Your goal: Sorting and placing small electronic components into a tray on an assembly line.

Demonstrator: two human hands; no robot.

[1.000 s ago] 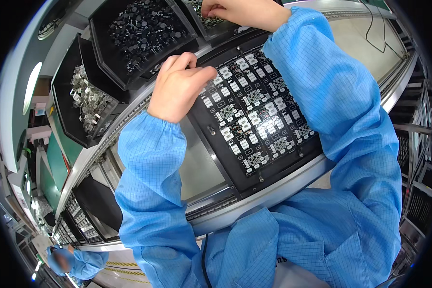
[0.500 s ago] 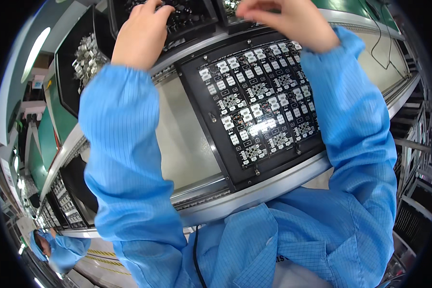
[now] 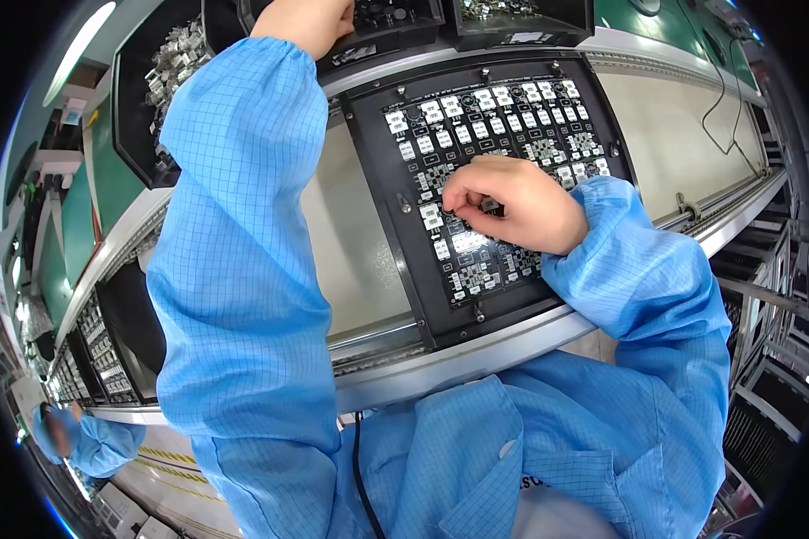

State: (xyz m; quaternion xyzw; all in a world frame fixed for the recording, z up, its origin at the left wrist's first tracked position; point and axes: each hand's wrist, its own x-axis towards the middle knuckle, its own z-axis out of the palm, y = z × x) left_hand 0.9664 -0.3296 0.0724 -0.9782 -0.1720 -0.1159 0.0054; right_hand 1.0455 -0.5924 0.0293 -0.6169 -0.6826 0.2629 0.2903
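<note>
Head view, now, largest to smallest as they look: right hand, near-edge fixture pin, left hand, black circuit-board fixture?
1. Black circuit-board fixture
2. Right hand
3. Left hand (visible part; top edge crops it)
4. Near-edge fixture pin

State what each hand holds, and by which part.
Cannot be told: the right hand has fingers curled over the circuit boards, hiding any grip; the left hand, at the black bin, is partly out of view.
</note>
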